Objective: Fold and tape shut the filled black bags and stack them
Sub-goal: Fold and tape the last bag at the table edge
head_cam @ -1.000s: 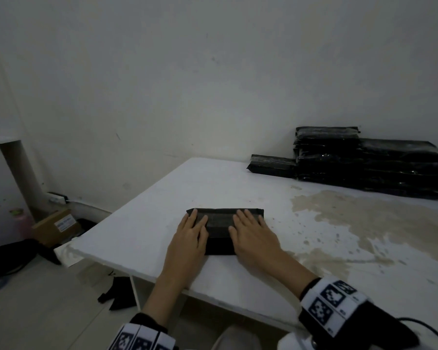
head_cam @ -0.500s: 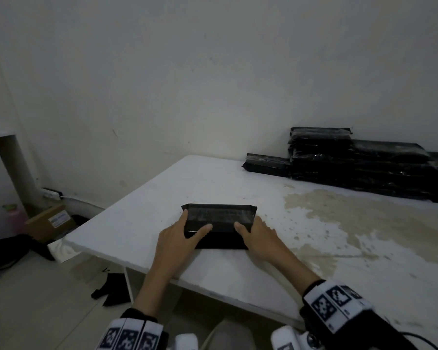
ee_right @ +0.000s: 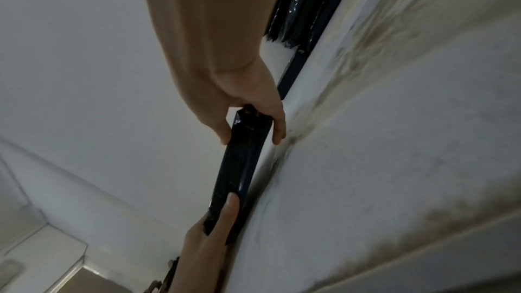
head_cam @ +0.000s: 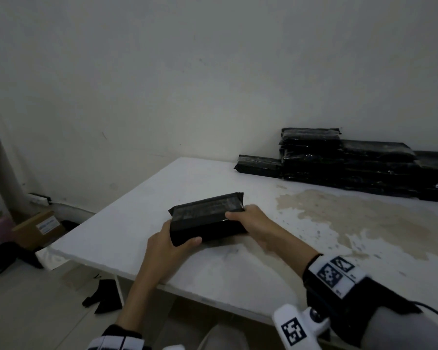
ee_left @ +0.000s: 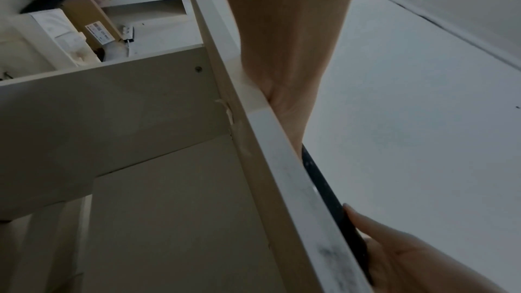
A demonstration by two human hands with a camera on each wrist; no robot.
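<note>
A folded black bag (head_cam: 208,215) is lifted just off the white table (head_cam: 127,223), tilted with its right end higher. My left hand (head_cam: 173,245) grips its near left end, thumb on the front side. My right hand (head_cam: 248,221) grips its right end, thumb on top. In the right wrist view the black bag (ee_right: 239,164) runs edge-on between my right hand (ee_right: 251,124) and my left hand (ee_right: 217,220). In the left wrist view only a thin strip of the bag (ee_left: 329,193) shows over the table edge (ee_left: 290,186). A stack of finished black bags (head_cam: 352,165) lies against the wall at the back right.
One single black bag (head_cam: 258,165) lies left of the stack. A brown stain (head_cam: 352,218) spreads over the table's right half. On the floor at left stand a cardboard box (head_cam: 36,228) and dark items (head_cam: 104,296) under the table edge.
Both hands went from pressing flat on the bag to gripping its two ends. The bag has come up off the table and turned, right end rising.
</note>
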